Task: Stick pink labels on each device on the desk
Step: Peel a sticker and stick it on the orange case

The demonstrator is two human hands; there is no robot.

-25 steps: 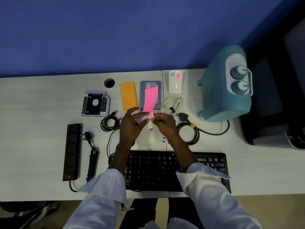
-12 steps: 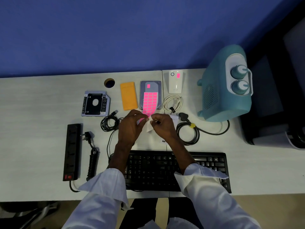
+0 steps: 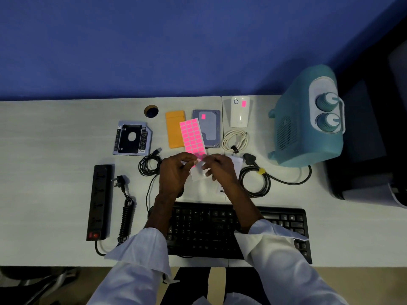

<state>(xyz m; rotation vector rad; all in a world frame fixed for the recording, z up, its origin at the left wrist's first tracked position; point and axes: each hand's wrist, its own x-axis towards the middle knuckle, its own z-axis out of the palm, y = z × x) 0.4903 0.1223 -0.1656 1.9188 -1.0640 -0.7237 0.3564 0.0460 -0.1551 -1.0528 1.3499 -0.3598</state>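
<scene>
White paper sheet bears a regular grid of pink rectangular labels. Grey metal hard drive and white plastic box: one pink label each. Flat orange rectangular case. Teal rounded plastic heater. Black plastic keyboard, black plastic power strip.

- The near end of the label sheet is hidden behind the fingers of the left hand and right hand, which pinch it; whether a label is lifted cannot be told.
- The sheet covers the hard drive's left side.
- Both forearms hide parts of the keyboard.
- The black machine on the right runs off the edge.
- Print on the drive caddy is too small to read.
</scene>
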